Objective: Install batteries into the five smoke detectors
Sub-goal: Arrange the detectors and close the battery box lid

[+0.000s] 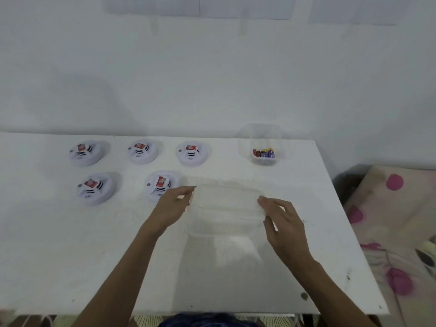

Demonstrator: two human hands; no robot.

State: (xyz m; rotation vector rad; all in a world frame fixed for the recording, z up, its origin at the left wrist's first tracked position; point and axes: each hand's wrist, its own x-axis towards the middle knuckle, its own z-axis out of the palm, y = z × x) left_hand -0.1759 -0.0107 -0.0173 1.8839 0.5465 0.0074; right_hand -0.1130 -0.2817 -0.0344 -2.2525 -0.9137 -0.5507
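Fingers (186, 190) of left hand (173, 207), right hand (284, 220) pinch clear lid (224, 208) edges; labels on 5 smoke detectors (142, 151), batteries (265, 153) unreadable.

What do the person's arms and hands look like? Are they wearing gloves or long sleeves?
No gloves and no long sleeves. The left hand and the right hand are bare, and so is each arm as far down as the picture shows. I see no watch, ring or bracelet on either side.
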